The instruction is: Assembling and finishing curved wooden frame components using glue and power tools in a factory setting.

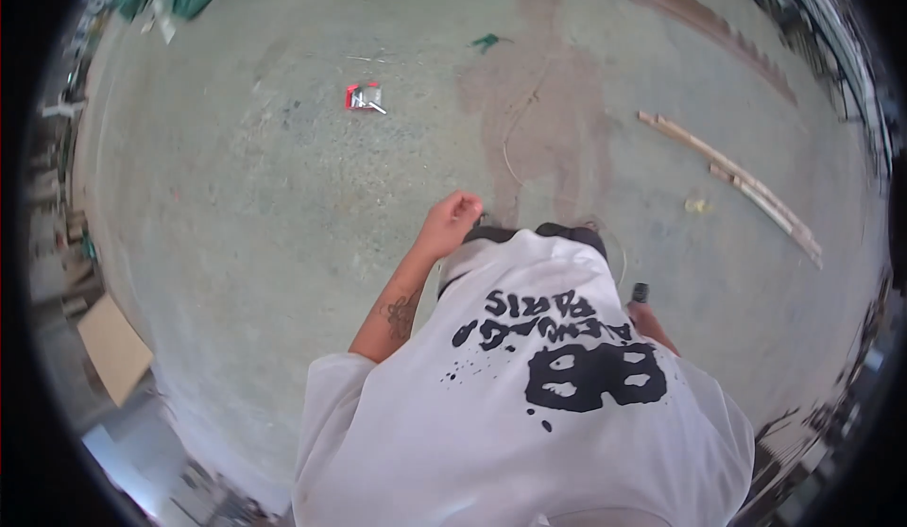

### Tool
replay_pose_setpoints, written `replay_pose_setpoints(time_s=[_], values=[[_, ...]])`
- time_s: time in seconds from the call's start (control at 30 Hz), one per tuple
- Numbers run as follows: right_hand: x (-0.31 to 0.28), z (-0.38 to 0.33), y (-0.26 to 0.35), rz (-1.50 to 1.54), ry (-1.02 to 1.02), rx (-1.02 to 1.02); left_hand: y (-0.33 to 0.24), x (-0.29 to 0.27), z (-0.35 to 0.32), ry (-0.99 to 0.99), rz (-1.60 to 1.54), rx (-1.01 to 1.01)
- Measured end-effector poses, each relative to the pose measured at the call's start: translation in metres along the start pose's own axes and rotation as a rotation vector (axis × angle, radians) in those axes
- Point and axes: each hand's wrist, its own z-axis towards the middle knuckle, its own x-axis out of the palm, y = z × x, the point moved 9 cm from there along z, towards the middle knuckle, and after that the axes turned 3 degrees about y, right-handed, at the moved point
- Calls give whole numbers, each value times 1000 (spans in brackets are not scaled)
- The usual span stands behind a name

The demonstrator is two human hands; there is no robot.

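Observation:
My left hand (452,226) is held out in front of me, above the floor, with its fingers curled in. Something small and dark shows at its fingertips, but I cannot make out whether the hand holds it. Low at my right side, my right hand (648,323) is mostly hidden behind my white shirt. A short dark cylindrical object (641,293) sticks up from it, and the visible part of the hand is closed round its lower end. A thin pale cord (621,255) runs along the floor beside that object.
Ahead on the grey-green floor (283,206) lies a red-edged box (365,97) with metal pieces. Beyond it is a green tool-like item (487,42). Long wooden strips (742,179) and a yellowish scrap (697,205) lie to the right. A tan board (114,348) leans at the left.

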Motion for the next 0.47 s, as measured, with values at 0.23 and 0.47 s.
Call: replay_pose_setpoints(time_s=[0.23, 0.47], values=[[-155, -48, 259, 400, -384, -502, -8, -37, 37, 94, -133, 35], [64, -283, 573, 51, 17, -949, 24, -77, 170, 83, -612, -125]])
